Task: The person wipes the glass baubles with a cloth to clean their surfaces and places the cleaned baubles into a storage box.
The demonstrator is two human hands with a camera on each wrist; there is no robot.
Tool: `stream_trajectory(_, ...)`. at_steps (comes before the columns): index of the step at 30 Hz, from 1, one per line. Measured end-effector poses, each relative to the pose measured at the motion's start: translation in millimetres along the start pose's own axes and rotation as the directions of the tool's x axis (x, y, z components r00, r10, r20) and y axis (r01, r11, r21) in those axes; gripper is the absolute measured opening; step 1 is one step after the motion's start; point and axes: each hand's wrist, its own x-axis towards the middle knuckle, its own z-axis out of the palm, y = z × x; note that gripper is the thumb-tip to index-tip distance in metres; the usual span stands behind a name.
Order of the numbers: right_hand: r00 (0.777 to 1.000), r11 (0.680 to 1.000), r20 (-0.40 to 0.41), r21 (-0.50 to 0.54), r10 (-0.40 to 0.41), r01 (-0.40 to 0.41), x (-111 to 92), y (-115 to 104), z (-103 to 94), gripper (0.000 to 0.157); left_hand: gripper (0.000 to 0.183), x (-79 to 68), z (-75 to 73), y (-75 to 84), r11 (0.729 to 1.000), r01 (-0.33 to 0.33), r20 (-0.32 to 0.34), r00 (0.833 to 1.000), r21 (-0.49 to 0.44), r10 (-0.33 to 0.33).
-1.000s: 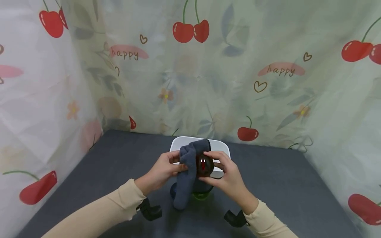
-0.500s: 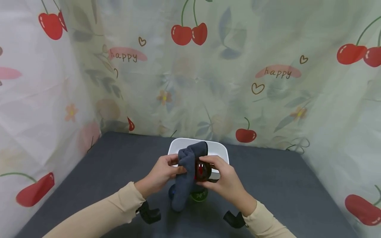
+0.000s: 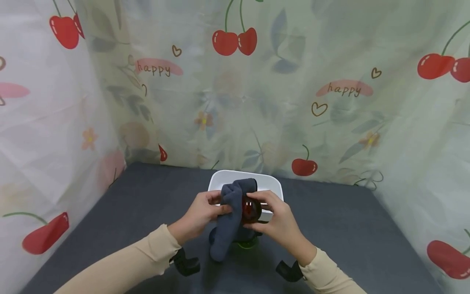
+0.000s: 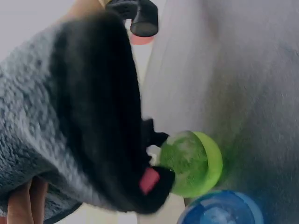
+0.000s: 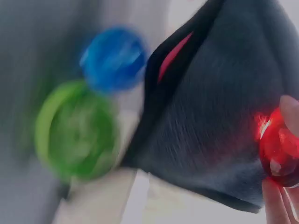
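Note:
Between finger and thumb, my left hand (image 3: 203,212) pinches a dark grey cloth (image 3: 225,224) with black edging and a small red tag. The cloth hangs down in front of the white bin. My right hand (image 3: 277,210) grips a round, see-through red cup (image 3: 251,209) by its sides, with the cup up against the cloth. In the right wrist view the red cup (image 5: 280,151) glows against the fabric. Below the cloth stand a see-through green cup (image 4: 192,163) and a blue one, the blue cup (image 5: 114,58) being mostly hidden in the head view.
A white bin (image 3: 269,183) stands on the dark grey tabletop (image 3: 323,228) behind the hands. Printed curtains (image 3: 242,102) enclose the table at the back and both sides. Black wrist mounts (image 3: 290,271) jut inward under both wrists.
The red cup and right hand have shifted slightly down and left along the cloth. The cloth's lower part has swung, baring the green cup more and then covering it again. Both grips stay.

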Motion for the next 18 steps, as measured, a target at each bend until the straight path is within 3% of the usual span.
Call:
stream_trajectory(2,0.995,0.981,0.006,0.168,0.099,-0.098,0.6,-0.6,0.8,0.069,0.049,0.3,-0.6,-0.8,1.000,0.003,0.021,1.000,-0.023,-0.003)
stream_trajectory(5,0.970,0.910,0.009,0.345,0.243,-0.231,2.0,-3.1,2.9,0.068,0.057,1.4,0.2,-2.9,0.997,0.027,0.084,0.996,-0.071,-0.021)
stream_trajectory(7,0.962,0.915,-0.001,0.309,0.271,-0.258,3.1,-5.2,4.7,0.068,0.061,2.0,1.0,-4.6,0.996,0.041,0.108,0.994,-0.085,-0.032)
stream_trajectory(10,0.973,0.972,-0.042,0.076,0.226,-0.222,4.5,-9.0,5.9,0.069,0.059,2.5,1.3,-7.8,0.994,0.049,0.084,0.996,-0.095,-0.041)
stream_trajectory(13,0.984,0.981,-0.067,-0.099,0.164,-0.170,4.9,-10.2,5.2,0.074,0.055,3.1,0.3,-9.7,0.995,0.044,0.027,0.999,-0.084,-0.042)
stream_trajectory(18,0.998,0.998,-0.027,0.020,0.059,-0.059,2.3,-2.9,3.7,0.072,0.052,3.8,-3.5,-7.9,0.994,0.069,0.008,0.998,-0.080,-0.069)
